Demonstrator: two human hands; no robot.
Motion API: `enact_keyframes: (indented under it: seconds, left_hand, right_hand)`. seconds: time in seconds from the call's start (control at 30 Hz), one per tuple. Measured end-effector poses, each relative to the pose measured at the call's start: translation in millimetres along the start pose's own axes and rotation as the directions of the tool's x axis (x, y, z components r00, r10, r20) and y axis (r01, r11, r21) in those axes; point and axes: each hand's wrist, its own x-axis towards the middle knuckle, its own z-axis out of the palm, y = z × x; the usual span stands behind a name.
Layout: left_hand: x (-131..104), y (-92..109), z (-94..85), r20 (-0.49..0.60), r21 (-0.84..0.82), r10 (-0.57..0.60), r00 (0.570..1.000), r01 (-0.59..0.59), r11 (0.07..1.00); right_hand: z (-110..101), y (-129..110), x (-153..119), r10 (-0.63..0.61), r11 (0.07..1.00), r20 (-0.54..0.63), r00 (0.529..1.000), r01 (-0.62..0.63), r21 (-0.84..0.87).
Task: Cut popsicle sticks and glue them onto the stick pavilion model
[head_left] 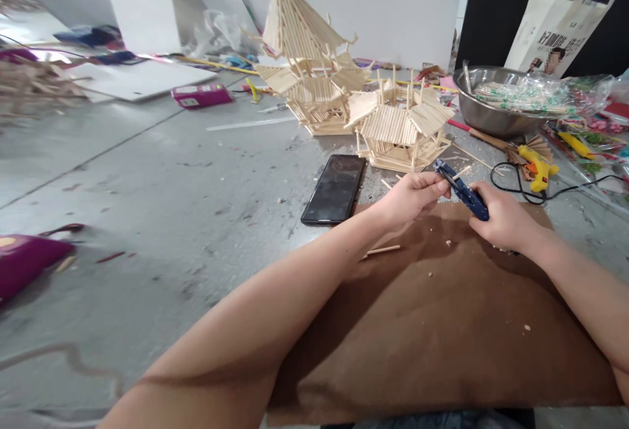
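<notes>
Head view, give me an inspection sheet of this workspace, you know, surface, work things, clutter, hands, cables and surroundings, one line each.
Surface: grey floor, marked and crumb-strewn; brown sheet laid in front, creased.
Work things: pointed-roof stick tower beside a lower stick pavilion; both upright.
Clutter: black phone by the sheet; loose stick; steel bowl of wrapped sticks; yellow glue gun.
Grip: left hand pinches a thin stick at the pliers' head; right hand holds the blue pliers.
Cables: black cable looped beside the glue gun, running right.
Surroundings: pale wall behind; tote bag behind the bowl.
</notes>
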Motion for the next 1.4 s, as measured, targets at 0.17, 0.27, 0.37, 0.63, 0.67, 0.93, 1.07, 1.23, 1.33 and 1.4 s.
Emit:
enact_keyframes:
  seconds: [0.17, 0.27, 0.37, 0.63, 0.67, 0.93, 1.07, 1.23, 1.33, 1.4]
  left_hand:
    - [2.4, -4.4, 1.6, -0.053, 0.160, 0.094, 0.994, -0.085, 0.983]
    - [5.5, -7.4, -1.6, -0.088, 0.406, 0.199, 0.976, -0.147, 0.902]
    - [8.5, -10.0, -7.4, -0.070, 0.686, 0.195, 0.978, -0.095, 0.721]
    - [7.4, -11.5, -12.2, -0.153, 0.974, 0.026, 0.988, 0.146, 0.173]
    - [7.2, -11.1, -12.8, -0.161, 0.979, 0.007, 0.987, 0.158, 0.128]
    - [7.5, -9.7, -16.7, -0.198, 0.980, -0.028, 0.980, 0.198, -0.017]
    - [7.8, -10.3, -15.3, -0.211, 0.977, -0.025, 0.977, 0.210, -0.032]
    - [7.2, -13.3, -14.3, -0.143, 0.988, 0.080, 0.986, 0.147, -0.045]
    - [6.1, -12.4, -12.3, -0.116, 0.993, 0.171, 0.978, 0.117, 0.004]
    - [5.3, -9.9, -9.4, -0.131, 0.986, 0.235, 0.963, 0.101, 0.134]
  right_hand:
    - [1.6, -0.6, 2.9, 0.079, 0.996, -0.019, 0.997, -0.080, -0.028]
    - [0.9, 1.6, 5.3, 0.129, 0.984, 0.026, 0.991, -0.125, -0.128]
    - [0.0, 6.9, 7.7, 0.228, 0.945, 0.073, 0.971, -0.202, -0.258]
    - [10.3, 10.3, 11.1, 0.108, 0.931, 0.153, 0.982, -0.045, -0.362]
    - [12.0, 8.2, 10.5, 0.092, 0.929, 0.154, 0.984, -0.029, -0.369]
    - [-13.8, 16.9, 8.3, 0.105, 0.939, 0.114, 0.988, -0.061, -0.337]
    - [-34.2, 52.4, 14.0, 0.257, 0.873, 0.066, 0.964, -0.202, -0.444]
    - [-20.6, 83.1, 19.8, 0.259, 0.856, 0.197, 0.946, -0.130, -0.501]
    - [-11.9, 86.1, 22.1, 0.242, 0.880, 0.185, 0.953, -0.135, -0.456]
    - [-11.4, 81.1, 23.1, 0.198, 0.933, 0.076, 0.977, -0.164, -0.320]
